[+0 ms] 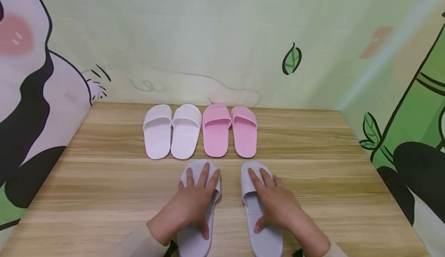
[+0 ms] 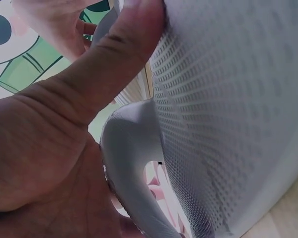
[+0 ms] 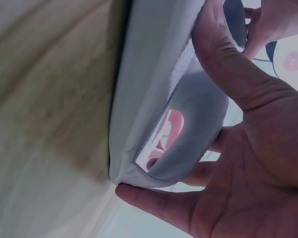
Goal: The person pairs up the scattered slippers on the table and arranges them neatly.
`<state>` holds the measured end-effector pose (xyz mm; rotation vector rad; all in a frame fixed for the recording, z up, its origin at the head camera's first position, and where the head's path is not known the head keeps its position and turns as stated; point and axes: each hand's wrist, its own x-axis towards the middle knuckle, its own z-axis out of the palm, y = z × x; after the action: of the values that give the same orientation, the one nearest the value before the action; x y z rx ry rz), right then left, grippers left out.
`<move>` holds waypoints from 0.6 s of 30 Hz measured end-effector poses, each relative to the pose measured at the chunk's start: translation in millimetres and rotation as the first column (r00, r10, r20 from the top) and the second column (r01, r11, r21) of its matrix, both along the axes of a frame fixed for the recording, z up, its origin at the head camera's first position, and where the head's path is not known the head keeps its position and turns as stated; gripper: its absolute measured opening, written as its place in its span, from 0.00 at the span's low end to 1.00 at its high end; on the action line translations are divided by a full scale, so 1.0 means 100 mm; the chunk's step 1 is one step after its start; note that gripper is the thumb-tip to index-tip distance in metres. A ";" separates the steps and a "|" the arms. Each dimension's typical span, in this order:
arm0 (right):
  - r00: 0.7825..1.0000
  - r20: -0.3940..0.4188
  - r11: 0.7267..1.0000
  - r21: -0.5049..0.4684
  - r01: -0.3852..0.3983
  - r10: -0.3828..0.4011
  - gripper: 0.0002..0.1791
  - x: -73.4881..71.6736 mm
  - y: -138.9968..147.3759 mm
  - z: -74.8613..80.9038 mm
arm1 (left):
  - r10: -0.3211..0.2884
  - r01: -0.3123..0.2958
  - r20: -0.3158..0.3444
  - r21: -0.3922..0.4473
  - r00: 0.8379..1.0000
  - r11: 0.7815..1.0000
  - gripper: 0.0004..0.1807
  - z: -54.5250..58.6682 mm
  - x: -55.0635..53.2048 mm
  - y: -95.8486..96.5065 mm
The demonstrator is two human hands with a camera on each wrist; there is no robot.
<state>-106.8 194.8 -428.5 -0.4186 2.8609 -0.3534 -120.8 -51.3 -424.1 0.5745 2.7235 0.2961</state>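
Two grey slippers lie on the wooden surface, toes pointing away, with a gap between them. My left hand (image 1: 192,201) spreads over the left grey slipper (image 1: 194,243), fingers across its strap and thumb low on the footbed. Over the right grey slipper (image 1: 269,245), my right hand (image 1: 278,205) rests in much the same way, fingertips on the strap and thumb on the footbed. The left wrist view gives the dotted footbed (image 2: 228,99) close up, with the thumb against it. In the right wrist view, one fingertip touches the slipper's edge beside the strap (image 3: 198,104).
Beyond the grey slippers, a white pair (image 1: 158,139) and a pink pair (image 1: 216,137) stand side by side along the back wall (image 1: 226,56). Printed cartoon walls enclose the wooden surface (image 1: 313,141) at the back, left and right.
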 end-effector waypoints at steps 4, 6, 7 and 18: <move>1.000 -0.005 1.000 -0.003 -0.001 0.001 0.83 0.00 -0.04 -0.01 | 0.001 -0.001 -0.011 0.003 1.000 1.000 0.88 0.00 0.01 0.02; 1.000 -0.007 1.000 -0.008 0.000 0.000 0.83 0.01 -0.06 -0.01 | -0.002 0.002 -0.016 0.004 1.000 1.000 0.87 0.01 0.01 0.03; 1.000 -0.008 1.000 -0.009 0.001 -0.001 0.83 0.01 -0.07 -0.01 | -0.003 0.003 -0.017 0.003 1.000 1.000 0.87 0.01 0.01 0.04; 1.000 -0.010 1.000 -0.005 -0.005 0.005 0.83 0.02 -0.13 0.00 | -0.013 0.013 -0.002 -0.006 1.000 1.000 0.88 0.00 0.00 0.09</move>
<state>-105.1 181.9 -428.6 -0.4292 2.8692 -0.3585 -120.6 -42.0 -424.6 0.5913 2.7203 0.2845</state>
